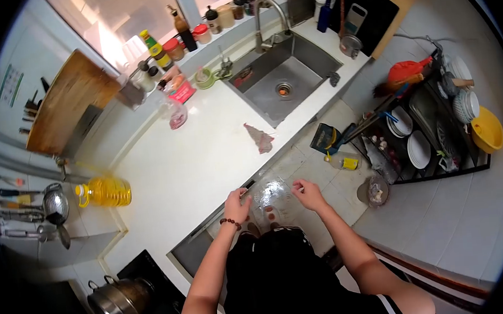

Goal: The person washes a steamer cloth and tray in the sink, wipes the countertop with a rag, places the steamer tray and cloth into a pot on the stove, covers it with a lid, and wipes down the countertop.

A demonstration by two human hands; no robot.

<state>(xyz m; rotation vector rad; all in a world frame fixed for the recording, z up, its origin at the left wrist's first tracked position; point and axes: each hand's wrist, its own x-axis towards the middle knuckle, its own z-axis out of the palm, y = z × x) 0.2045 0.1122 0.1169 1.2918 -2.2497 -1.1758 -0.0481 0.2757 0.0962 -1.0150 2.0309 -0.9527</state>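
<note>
My left hand (237, 206), with a dark bead bracelet at the wrist, is in front of my body beside the counter edge, its fingers curled. At about the same height, my right hand (308, 195) is also curled, over the floor side. Between them spans a clear, shiny, crinkled-looking plastic sheet (274, 189); my feet show through it. Its outline is faint, and the exact grip of the fingertips is hard to make out. Nearest on the white counter (187, 161) is a crumpled pinkish cloth (259, 138).
Beyond the counter is a steel sink (284, 87). An oil bottle (105, 192) and a steel pot (122, 303) stand left. Rightward are a black dish rack (430, 127), a yellow basin (487, 130), a bottle on the floor (343, 161) and a small bin (373, 192).
</note>
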